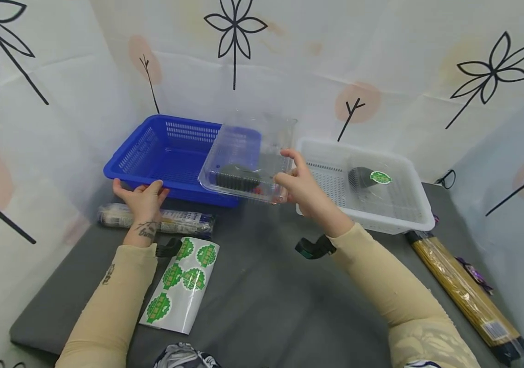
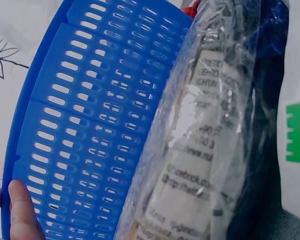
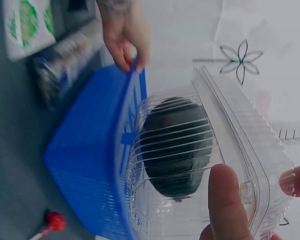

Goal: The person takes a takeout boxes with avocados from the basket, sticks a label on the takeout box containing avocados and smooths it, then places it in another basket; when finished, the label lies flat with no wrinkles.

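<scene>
My left hand (image 1: 143,205) pinches the front rim of a blue plastic basket (image 1: 183,193) near its left corner. In the left wrist view, one finger lies over the basket's edge, above its slotted wall (image 2: 80,95). My right hand (image 1: 306,188) grips a clear plastic clamshell container (image 1: 231,151) by its right edge, fingers and thumb on its rim. The container is tilted and overlaps the basket's right end. Inside it lies a dark green oval fruit (image 3: 176,147), like an avocado, seen through the ribbed plastic.
A white basket (image 1: 420,191) at right holds another clear container with a dark item and green label (image 1: 380,177). A wrapped packet (image 1: 183,223) lies before the blue basket, near a sticker sheet (image 1: 183,286). Spaghetti (image 1: 464,289) lies far right. A red lollipop (image 3: 55,220) rests beside the blue basket.
</scene>
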Demonstrator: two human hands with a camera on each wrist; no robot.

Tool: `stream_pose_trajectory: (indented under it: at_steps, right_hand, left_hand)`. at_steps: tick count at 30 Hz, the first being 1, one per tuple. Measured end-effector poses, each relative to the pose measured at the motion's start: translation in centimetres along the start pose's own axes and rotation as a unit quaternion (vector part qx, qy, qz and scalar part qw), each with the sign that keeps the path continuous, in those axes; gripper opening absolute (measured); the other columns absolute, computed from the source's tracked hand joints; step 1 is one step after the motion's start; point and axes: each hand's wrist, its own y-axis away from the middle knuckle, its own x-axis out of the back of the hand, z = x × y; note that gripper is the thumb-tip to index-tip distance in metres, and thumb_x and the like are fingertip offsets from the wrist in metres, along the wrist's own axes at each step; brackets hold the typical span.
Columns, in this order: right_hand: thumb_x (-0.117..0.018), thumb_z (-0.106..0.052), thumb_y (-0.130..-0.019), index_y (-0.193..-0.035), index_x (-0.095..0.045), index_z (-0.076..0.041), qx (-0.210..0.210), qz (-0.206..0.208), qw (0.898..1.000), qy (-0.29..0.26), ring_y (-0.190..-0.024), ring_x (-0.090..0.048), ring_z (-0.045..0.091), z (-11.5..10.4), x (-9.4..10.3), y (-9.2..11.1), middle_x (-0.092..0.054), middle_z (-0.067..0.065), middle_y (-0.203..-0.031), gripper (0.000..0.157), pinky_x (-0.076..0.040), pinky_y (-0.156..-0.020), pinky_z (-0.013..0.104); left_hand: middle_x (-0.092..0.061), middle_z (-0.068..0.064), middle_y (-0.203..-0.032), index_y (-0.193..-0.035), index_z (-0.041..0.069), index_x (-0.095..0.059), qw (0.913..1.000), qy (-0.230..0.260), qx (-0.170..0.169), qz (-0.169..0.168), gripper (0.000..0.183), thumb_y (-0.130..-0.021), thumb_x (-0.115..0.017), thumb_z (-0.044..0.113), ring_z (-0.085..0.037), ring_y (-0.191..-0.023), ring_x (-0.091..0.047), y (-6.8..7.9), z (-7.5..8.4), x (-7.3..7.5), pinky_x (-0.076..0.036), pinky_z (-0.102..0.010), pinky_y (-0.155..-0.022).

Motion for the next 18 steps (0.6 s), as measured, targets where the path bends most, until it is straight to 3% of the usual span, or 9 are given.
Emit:
stream_pose_trajectory:
  at_steps: [2,7,12,18]
  right_hand:
    - [-0.048,-0.008,-0.082,-0.131,-0.025,-0.028,-0.001,-0.008,1.000,0.000,-0.042,-0.033,0.012,0.5,0.5,1.5,-0.040,0.010,-0.078,0.059,-0.033,-0.041,0.027]
    - [-0.049,-0.004,-0.080,-0.131,-0.023,-0.024,0.001,-0.029,0.999,-0.024,-0.049,-0.036,0.011,1.9,1.4,5.4,-0.035,0.011,-0.088,0.060,-0.047,-0.051,0.033]
    - [-0.049,0.000,-0.078,-0.131,-0.023,-0.020,-0.008,-0.045,0.999,-0.029,-0.048,-0.039,0.012,3.5,2.0,9.1,-0.031,0.012,-0.092,0.063,-0.050,-0.055,0.040]
    - [-0.051,0.002,-0.078,-0.130,-0.023,-0.019,-0.022,-0.050,0.998,-0.008,-0.055,-0.047,0.015,5.1,2.4,12.8,-0.027,0.014,-0.100,0.063,-0.050,-0.056,0.042]
  left_hand:
    - [-0.024,0.000,-0.078,-0.127,0.045,-0.003,1.0000,0.000,0.002,0.001,0.098,-0.071,-0.066,-0.005,-0.014,-0.058,-0.037,-0.1,0.2,0.0,-0.051,-0.030,-0.067]
    - [-0.021,0.000,-0.080,-0.127,0.047,0.001,0.9997,-0.001,0.023,-0.003,0.100,-0.072,-0.063,-0.006,-0.015,-0.059,-0.032,0.0,0.7,-0.1,-0.050,-0.029,-0.065]
    - [-0.020,0.001,-0.081,-0.127,0.049,0.002,0.9994,-0.009,0.034,0.002,0.099,-0.073,-0.063,-0.004,-0.015,-0.060,-0.032,0.2,0.8,-0.2,-0.049,-0.029,-0.065]
    - [-0.023,0.000,-0.083,-0.124,0.052,-0.001,0.9999,-0.015,0.000,-0.007,0.102,-0.068,-0.072,0.003,-0.014,-0.060,-0.036,-1.5,-1.2,0.6,-0.050,-0.033,-0.071]
